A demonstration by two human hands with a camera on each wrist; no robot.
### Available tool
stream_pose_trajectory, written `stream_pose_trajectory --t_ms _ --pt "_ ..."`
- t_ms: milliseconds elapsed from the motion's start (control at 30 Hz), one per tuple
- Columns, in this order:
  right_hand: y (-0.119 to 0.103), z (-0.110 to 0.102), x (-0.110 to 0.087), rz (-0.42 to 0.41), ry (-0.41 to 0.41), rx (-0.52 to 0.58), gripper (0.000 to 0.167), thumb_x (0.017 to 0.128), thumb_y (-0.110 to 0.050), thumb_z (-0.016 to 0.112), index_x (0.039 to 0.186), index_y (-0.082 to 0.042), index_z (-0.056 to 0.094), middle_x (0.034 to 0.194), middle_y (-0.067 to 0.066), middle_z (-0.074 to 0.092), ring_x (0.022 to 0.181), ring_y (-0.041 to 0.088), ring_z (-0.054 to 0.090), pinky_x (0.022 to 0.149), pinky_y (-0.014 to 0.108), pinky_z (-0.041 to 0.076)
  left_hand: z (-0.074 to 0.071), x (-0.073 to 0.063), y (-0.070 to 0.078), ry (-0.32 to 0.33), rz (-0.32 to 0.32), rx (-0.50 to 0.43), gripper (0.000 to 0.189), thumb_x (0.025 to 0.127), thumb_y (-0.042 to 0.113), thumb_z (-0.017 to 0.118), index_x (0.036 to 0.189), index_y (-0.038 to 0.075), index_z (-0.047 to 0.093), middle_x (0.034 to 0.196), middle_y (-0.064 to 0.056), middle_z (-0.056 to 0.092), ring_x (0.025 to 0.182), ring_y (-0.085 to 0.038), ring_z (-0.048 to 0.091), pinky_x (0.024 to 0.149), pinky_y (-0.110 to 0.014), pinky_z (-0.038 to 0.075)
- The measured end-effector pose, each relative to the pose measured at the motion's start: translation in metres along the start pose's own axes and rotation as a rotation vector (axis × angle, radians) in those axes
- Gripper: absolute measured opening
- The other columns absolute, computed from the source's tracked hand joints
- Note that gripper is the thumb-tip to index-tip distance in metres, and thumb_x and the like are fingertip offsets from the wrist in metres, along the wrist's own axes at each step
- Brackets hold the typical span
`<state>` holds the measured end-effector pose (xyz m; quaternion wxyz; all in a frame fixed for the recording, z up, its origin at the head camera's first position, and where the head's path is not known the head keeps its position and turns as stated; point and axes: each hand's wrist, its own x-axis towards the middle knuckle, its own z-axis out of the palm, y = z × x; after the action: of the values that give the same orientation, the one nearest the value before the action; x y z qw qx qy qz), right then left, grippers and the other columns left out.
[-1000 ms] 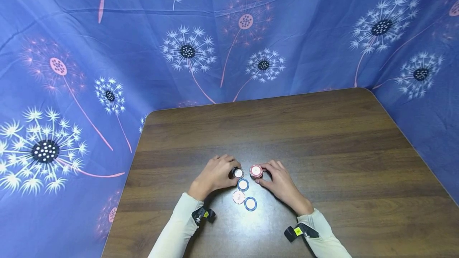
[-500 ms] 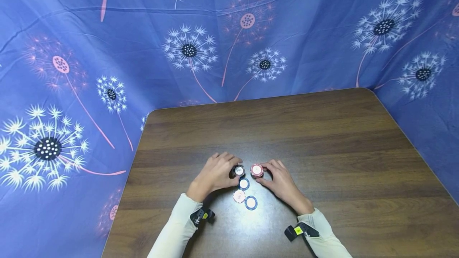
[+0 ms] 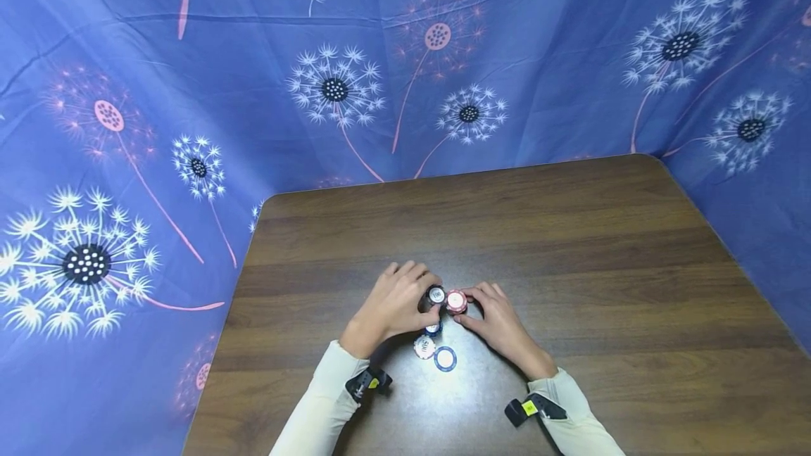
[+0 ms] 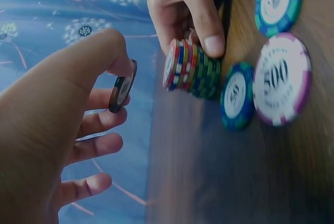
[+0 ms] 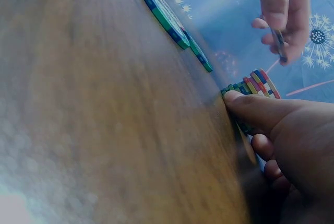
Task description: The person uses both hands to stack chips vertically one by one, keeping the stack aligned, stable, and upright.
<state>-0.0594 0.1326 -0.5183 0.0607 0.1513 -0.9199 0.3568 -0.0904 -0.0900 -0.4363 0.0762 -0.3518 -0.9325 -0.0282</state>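
Note:
In the head view my left hand (image 3: pixel 394 307) pinches a black-rimmed poker chip (image 3: pixel 436 295) between thumb and fingertips. The left wrist view shows this chip (image 4: pixel 123 88) tilted on edge, off the table and apart from the chip stack (image 4: pixel 193 70). That stack has red-edged chips over green-edged ones. My right hand (image 3: pixel 503 326) grips its sides, thumb low against it in the right wrist view. Nearer me lie a white chip (image 4: pixel 282 79) marked 500 and two blue-rimmed chips, one (image 3: pixel 445 359) in full sight, the other (image 3: pixel 434 330) partly behind my left thumb.
The chips lie on a brown wood-grain table (image 3: pixel 570 266) with rounded far corners. A blue cloth (image 3: pixel 538 76) printed with dandelions hangs behind it and at both sides. Each wrist wears a black strap with a small camera.
My left hand has moved right and slightly away from me, taking the black chip up close to the red-topped stack. My right hand has kept its place on the stack.

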Motion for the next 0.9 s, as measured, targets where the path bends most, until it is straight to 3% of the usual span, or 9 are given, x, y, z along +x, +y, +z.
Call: stream_pose_trajectory --t_ms 233,600,900 --pt "-0.001 -0.001 0.002 -0.003 0.001 -0.008 0.046 0.073 -0.033 0.083 0.112 -0.012 0.07 0.101 -0.001 0.064 0.096 0.017 0.053 0.083 0.037 0.043 0.007 0.013 0.008 0.013 0.03 -0.032 0.041 0.082 0.057 0.061 0.112 0.029 0.065 0.109 0.012 0.064 0.102 -0.01 0.057 0.084 -0.034 0.048" --pt "0.001 0.002 -0.001 -0.038 0.029 -0.025 0.044 0.072 -0.032 0.084 0.11 -0.013 0.07 0.097 -0.003 0.063 0.092 0.015 0.053 0.08 0.036 0.044 0.022 0.014 0.013 0.01 0.043 -0.067 0.041 0.086 0.06 0.06 0.112 0.029 0.066 0.112 0.012 0.066 0.104 -0.01 0.059 0.094 -0.034 0.048" --pt "0.002 0.002 -0.001 -0.029 0.031 -0.019 0.043 0.072 -0.031 0.084 0.108 -0.013 0.07 0.098 -0.002 0.063 0.091 0.015 0.053 0.079 0.036 0.044 0.028 0.014 0.013 -0.021 0.038 -0.08 0.043 0.087 0.06 0.058 0.115 0.029 0.066 0.115 0.012 0.065 0.107 -0.009 0.058 0.089 -0.033 0.048"
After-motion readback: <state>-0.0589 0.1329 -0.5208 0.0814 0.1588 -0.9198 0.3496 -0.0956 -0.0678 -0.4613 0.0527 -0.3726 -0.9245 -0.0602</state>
